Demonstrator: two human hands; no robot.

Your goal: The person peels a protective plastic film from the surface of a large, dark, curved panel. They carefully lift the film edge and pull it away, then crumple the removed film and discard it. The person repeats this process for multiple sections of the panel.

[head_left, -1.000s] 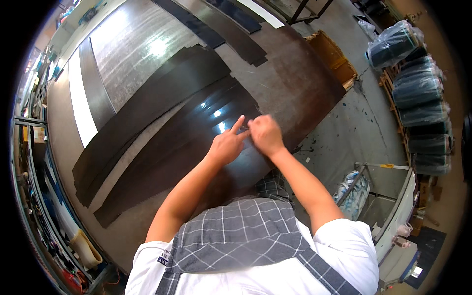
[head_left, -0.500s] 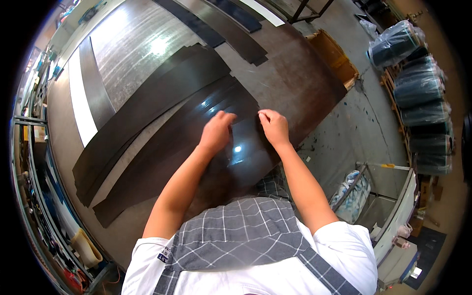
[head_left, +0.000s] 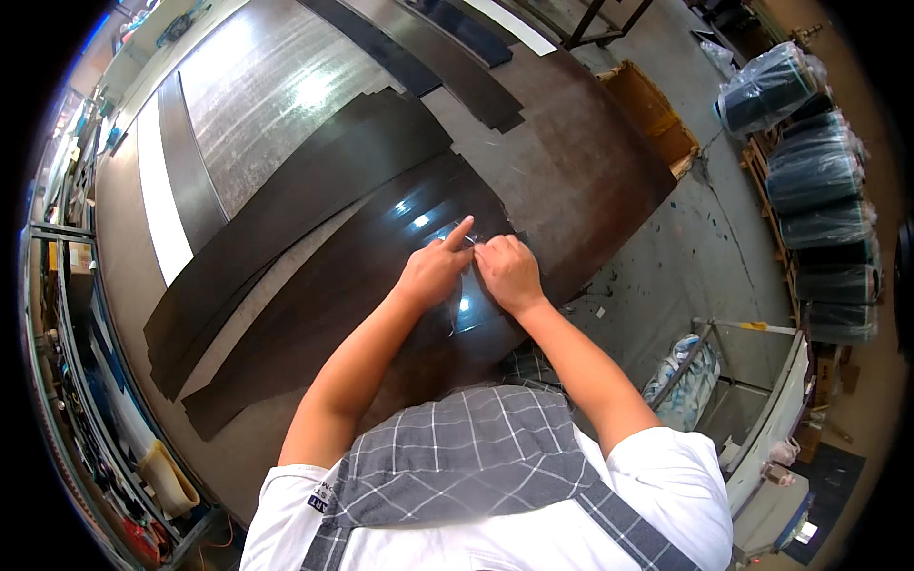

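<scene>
Left hand [head_left: 433, 273]: index finger extended, other fingers curled, resting on glossy dark sheet [head_left: 352, 285].
Right hand [head_left: 509, 271]: fingers together, pinching the sheet's clear film edge [head_left: 476, 246].
Surface [head_left: 571, 171]: brown, beneath the sheets.

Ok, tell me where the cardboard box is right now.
In the head view, the cardboard box sits on the floor at the upper right, against the far right end of the long table, left of the wrapped dark rolls.

Long dark strips [head_left: 314, 276] look smooth and glossy, catching bright reflections. The worktop [head_left: 276, 86] beneath is brushed, dull grey metal. Rolls [head_left: 809, 181] are wrapped in shiny clear plastic.
</scene>
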